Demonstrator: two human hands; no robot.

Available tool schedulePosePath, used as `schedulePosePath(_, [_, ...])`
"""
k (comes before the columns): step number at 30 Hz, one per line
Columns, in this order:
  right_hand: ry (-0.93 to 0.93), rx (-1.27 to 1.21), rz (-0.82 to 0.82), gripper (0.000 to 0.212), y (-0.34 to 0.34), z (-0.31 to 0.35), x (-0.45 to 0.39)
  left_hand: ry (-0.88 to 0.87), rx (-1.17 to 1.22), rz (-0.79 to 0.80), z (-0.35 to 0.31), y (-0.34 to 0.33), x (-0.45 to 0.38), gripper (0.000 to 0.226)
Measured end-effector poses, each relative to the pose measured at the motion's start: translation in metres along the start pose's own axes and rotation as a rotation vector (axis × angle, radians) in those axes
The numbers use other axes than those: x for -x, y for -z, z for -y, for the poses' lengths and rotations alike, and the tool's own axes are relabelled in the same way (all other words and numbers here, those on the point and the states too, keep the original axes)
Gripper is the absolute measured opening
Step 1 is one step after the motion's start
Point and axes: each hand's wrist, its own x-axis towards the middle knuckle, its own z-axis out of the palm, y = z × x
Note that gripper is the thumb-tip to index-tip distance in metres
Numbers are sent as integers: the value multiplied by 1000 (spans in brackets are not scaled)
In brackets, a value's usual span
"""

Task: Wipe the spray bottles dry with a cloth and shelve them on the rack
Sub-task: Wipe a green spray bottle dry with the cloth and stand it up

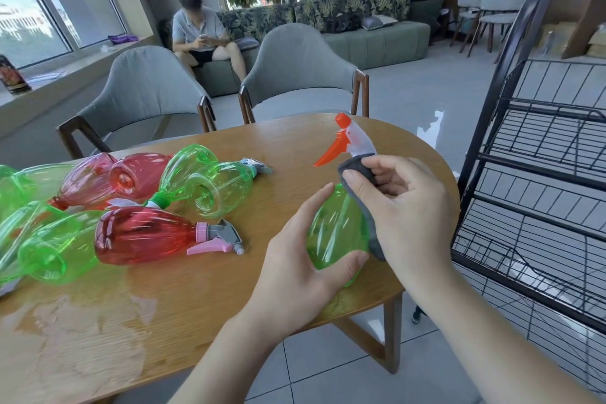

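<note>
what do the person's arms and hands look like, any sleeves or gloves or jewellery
Both arms are bare as far up as the picture shows: no sleeves or cuffs in view. The left hand and the right hand wear no gloves, and no rings, watch or bracelet show. The visible nails look short and unpainted.

- Table (229,305): oval, wood-grain top, wooden legs.
- Wet film (98,321): spread over the near-left part of the top.
- Green spray bottles (218,188): several lying on their sides at left, clustered and touching.
- Red spray bottles (144,234): lying among the green ones; nearest has a pink and grey trigger head.
</note>
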Motion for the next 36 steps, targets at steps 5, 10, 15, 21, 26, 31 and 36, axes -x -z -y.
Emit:
schedulePosePath(5, [-120, -172, 73, 17, 5, -8, -5, 24, 73, 16, 3, 4, 0, 82])
schedulePosePath(10, [-158, -267, 51, 15, 9, -9, -5, 49, 120, 46, 4, 8, -2, 81])
schedulePosePath(15, [241, -94, -135, 16, 11, 7, -25, 47, 113, 80, 3, 11, 0, 82])
schedulePosePath(21, [416, 91, -233, 16, -4, 7, -41, -3, 26, 94, 0, 11, 2, 85])
schedulePosePath(26, [395, 112, -180, 17, -10, 4, -44, -15, 26, 86, 2, 11, 3, 84])
schedulePosePath(31, [437, 134, -151, 13, -7, 4, -37, -12, 21, 76, 1, 10, 3, 83])
schedulePosePath(36, [486, 137, -123, 11, -8, 3, -24, -8, 21, 66, 0, 9, 2, 83])
